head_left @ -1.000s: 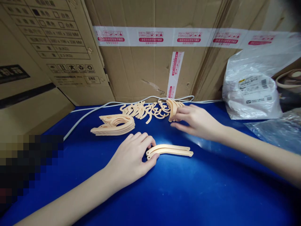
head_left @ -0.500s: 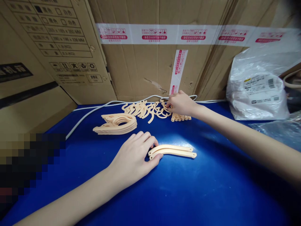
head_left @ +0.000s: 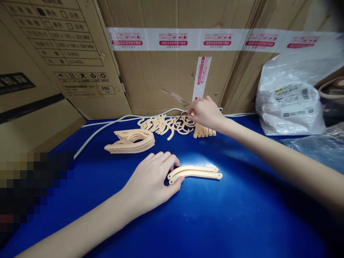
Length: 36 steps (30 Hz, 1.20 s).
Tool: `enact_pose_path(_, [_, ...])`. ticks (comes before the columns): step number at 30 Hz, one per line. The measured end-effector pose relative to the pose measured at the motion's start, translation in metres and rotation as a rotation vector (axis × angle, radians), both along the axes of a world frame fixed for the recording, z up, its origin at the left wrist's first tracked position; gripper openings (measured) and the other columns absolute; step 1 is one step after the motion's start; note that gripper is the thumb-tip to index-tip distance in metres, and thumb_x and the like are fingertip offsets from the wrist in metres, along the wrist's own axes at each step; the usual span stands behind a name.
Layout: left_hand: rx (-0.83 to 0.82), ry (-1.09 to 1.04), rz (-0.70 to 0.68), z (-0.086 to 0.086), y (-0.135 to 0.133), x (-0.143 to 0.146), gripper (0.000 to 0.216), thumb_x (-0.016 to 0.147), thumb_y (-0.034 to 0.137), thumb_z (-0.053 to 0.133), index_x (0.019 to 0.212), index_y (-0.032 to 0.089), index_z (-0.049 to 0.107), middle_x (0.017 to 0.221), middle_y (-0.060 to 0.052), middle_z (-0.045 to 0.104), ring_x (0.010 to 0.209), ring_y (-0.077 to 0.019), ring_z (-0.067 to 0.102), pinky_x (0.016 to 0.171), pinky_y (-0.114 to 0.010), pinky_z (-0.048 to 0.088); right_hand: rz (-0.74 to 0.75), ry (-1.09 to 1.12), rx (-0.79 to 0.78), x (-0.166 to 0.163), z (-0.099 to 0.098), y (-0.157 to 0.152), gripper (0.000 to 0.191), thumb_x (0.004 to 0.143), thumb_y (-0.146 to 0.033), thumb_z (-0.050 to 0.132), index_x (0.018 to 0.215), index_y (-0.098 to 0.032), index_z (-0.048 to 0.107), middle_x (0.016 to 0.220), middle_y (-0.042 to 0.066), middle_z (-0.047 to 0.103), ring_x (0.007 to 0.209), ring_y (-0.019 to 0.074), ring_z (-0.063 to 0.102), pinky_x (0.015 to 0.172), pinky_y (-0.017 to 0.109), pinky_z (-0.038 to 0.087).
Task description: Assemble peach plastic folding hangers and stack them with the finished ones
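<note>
cardboard panels [head_left: 153, 79] | glossy blue tabletop [head_left: 220, 218] | lower left blurred, seemingly dark

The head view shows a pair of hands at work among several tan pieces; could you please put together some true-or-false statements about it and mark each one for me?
1. The left hand touches two curved strips. True.
2. The stack of looped pieces lies to the right of the two curved strips. False: it lies to their left and farther back.
3. The white plastic bag is farther right than the right hand. True.
4. The right hand rests on the white plastic bag. False: it is by the row of strips at the back.
5. The two curved strips lie crossed. False: they lie side by side.
</note>
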State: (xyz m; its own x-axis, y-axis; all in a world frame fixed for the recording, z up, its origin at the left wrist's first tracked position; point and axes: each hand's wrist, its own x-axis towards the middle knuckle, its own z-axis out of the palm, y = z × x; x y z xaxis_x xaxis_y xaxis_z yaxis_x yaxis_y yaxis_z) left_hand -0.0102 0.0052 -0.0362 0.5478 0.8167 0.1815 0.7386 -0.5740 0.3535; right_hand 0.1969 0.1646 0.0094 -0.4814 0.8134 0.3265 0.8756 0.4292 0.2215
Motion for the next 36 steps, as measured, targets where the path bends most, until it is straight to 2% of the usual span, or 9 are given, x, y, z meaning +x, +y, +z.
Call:
enact_pose_path(5, [-0.003,0.01,-0.008,0.001,-0.001,0.002,0.014,0.091,0.034,0.058,0.09,0.021,0.055,0.089,0.0,0.061,0.081,-0.0207,0.053,0.072,-0.036,0.034,0.045,-0.071,-0.069,0.01,-0.002,0.001,0.025,0.089,-0.02,0.055,0.093,-0.018,0.08,0.093,0.01,0.077,0.092,0.0262,0.064,0.085,0.039,0.034])
enact_pose_path(12, [-0.013,-0.037,-0.011,0.004,-0.005,0.005,0.019,0.092,0.039,0.058,0.093,0.02,0.057,0.093,0.0,0.06,0.084,-0.0208,0.056,0.074,-0.036,0.038,0.093,-0.157,-0.146,0.008,-0.011,0.006,0.025,0.083,-0.016,0.058,0.092,-0.018,0.081,0.092,0.009,0.077,0.089,0.0255,0.065,0.084,0.04,0.034])
enact_pose_path(16, [0.013,-0.035,-0.029,0.004,-0.006,0.005,0.018,0.093,0.038,0.059,0.095,0.02,0.058,0.094,-0.001,0.061,0.085,-0.0206,0.057,0.074,-0.036,0.039,0.136,-0.148,-0.134,0.003,-0.008,0.005,0.024,0.083,-0.014,0.056,0.087,-0.014,0.08,0.088,0.01,0.076,0.089,0.0257,0.064,0.086,0.039,0.033])
enact_pose_path(19, [0.025,-0.021,-0.036,0.003,-0.007,0.004,0.017,0.093,0.037,0.059,0.094,0.02,0.058,0.094,0.0,0.061,0.083,-0.0204,0.056,0.073,-0.035,0.039,0.166,-0.091,-0.079,0.0,-0.004,0.0,0.024,0.086,-0.016,0.054,0.09,-0.014,0.077,0.095,0.011,0.074,0.095,0.0264,0.062,0.087,0.039,0.032])
enact_pose_path(23, [0.031,-0.016,-0.04,0.002,-0.007,0.003,0.016,0.094,0.036,0.058,0.097,0.02,0.059,0.096,0.0,0.061,0.081,-0.0192,0.056,0.071,-0.034,0.039,0.217,-0.001,-0.011,0.004,-0.001,-0.02,0.021,0.089,-0.021,0.053,0.091,-0.016,0.074,0.096,0.01,0.072,0.098,0.027,0.061,0.084,0.039,0.032])
enact_pose_path(26, [0.018,0.0,-0.039,0.001,-0.006,0.002,0.015,0.095,0.035,0.057,0.098,0.021,0.058,0.098,0.001,0.06,0.074,-0.017,0.054,0.067,-0.033,0.038,0.367,0.106,0.028,0.015,-0.006,-0.048,0.014,0.086,-0.021,0.057,0.083,-0.017,0.07,0.09,0.008,0.072,0.092,0.0258,0.062,0.081,0.038,0.032])
enact_pose_path(30, [0.001,0.013,-0.042,-0.001,-0.005,0.001,0.012,0.096,0.032,0.056,0.1,0.021,0.057,0.1,0.001,0.06,0.073,-0.0158,0.053,0.066,-0.032,0.038,0.489,0.17,-0.07,0.037,-0.022,-0.088,0.011,0.087,-0.021,0.057,0.08,-0.019,0.066,0.084,0.002,0.07,0.08,0.0196,0.062,0.079,0.035,0.033])
enact_pose_path(33, [-0.06,-0.029,-0.047,-0.001,-0.006,0.001,0.01,0.096,0.03,0.055,0.1,0.021,0.057,0.101,0.001,0.059,0.073,-0.0145,0.054,0.066,-0.031,0.04,0.454,0.204,-0.161,0.052,-0.034,-0.107,0.012,0.09,-0.024,0.058,0.082,-0.02,0.067,0.083,0.001,0.069,0.077,0.0184,0.061,0.078,0.035,0.033])
enact_pose_path(36, [-0.126,-0.088,-0.051,-0.001,-0.006,0.001,0.011,0.096,0.029,0.053,0.101,0.021,0.058,0.1,0.001,0.057,0.071,-0.0127,0.053,0.064,-0.029,0.042,0.416,0.224,-0.229,0.06,-0.04,-0.113,0.014,0.091,-0.025,0.057,0.083,-0.021,0.068,0.084,0.002,0.069,0.081,0.0195,0.062,0.078,0.035,0.033])
